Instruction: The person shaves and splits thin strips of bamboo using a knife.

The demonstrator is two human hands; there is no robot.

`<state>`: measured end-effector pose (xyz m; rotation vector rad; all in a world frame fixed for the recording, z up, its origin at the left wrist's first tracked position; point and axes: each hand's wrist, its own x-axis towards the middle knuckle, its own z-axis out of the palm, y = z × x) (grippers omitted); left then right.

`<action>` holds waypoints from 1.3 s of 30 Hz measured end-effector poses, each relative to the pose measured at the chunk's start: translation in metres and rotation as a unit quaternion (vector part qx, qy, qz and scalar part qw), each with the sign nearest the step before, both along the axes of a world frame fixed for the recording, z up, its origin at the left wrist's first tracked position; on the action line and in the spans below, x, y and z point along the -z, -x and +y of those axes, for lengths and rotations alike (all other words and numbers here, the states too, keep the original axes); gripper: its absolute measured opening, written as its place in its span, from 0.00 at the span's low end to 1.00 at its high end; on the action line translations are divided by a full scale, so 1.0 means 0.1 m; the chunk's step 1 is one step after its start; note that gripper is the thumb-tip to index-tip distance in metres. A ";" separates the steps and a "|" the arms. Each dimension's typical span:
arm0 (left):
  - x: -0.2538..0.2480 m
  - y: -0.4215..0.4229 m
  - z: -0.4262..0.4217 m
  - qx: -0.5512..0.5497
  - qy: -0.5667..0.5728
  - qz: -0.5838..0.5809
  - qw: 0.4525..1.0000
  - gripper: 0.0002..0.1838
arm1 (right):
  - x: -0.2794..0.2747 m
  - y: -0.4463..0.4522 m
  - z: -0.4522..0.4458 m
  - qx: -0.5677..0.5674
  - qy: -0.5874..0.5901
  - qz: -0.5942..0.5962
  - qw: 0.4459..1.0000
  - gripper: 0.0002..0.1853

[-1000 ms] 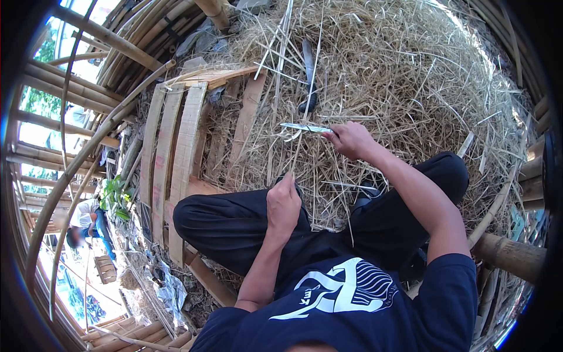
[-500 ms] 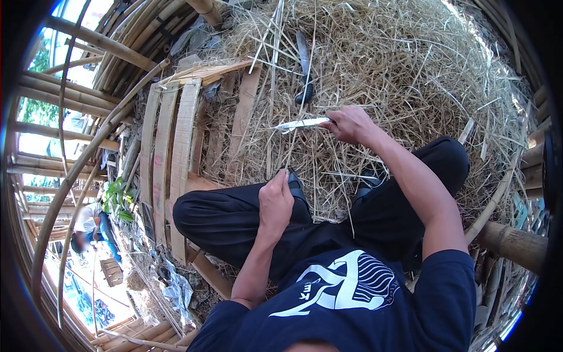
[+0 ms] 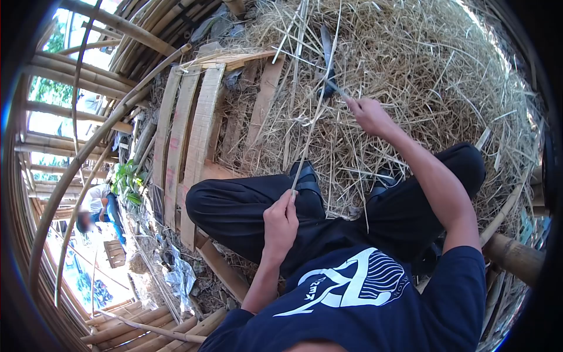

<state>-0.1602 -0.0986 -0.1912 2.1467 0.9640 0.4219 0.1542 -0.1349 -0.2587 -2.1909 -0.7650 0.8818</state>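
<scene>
A long thin bamboo strip (image 3: 309,134) is pinched in my left hand (image 3: 280,226), which is closed over my left thigh. From there the strip runs away from me across the straw. My right hand (image 3: 370,116) is closed round a knife (image 3: 339,90), its handle mostly hidden by the fingers. The blade points up and left, seen nearly edge-on, with its tip close to the strip; whether they touch I cannot tell. Just beyond lies a second, bigger knife (image 3: 326,44) with a black handle, on the straw.
Dry straw and loose strips (image 3: 410,76) cover the ground ahead. A wooden slatted pallet (image 3: 202,117) lies at the left. Bamboo poles (image 3: 88,120) form a railing, and a person (image 3: 97,205) is beyond it. A thick bamboo pole (image 3: 516,258) is at my right.
The knife in my right hand has turned from pointing left, blade flat to view, to pointing up and left beside the strip. The whole view has shifted slightly.
</scene>
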 end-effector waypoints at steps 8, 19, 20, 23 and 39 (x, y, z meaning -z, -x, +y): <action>0.11 -0.19 0.23 -0.013 -0.037 -0.045 0.998 0.09 | -0.53 0.66 -0.22 -0.214 -0.109 -0.158 0.958 0.25; 0.01 -0.34 0.20 0.009 -0.050 -0.006 0.999 0.07 | -0.36 0.88 -0.23 -0.319 -0.104 -0.147 0.931 0.25; -0.01 -0.34 0.19 0.008 -0.043 0.028 0.999 0.06 | -0.31 0.96 -0.24 -0.317 -0.120 -0.126 0.932 0.23; 0.04 -0.36 0.20 0.011 -0.053 0.034 0.998 0.06 | -0.18 1.01 -0.23 -0.314 -0.131 -0.111 0.934 0.21; 0.19 -0.23 0.12 0.034 -0.144 0.002 0.989 0.09 | 0.09 0.38 -0.05 -0.220 -0.035 -0.188 0.957 0.26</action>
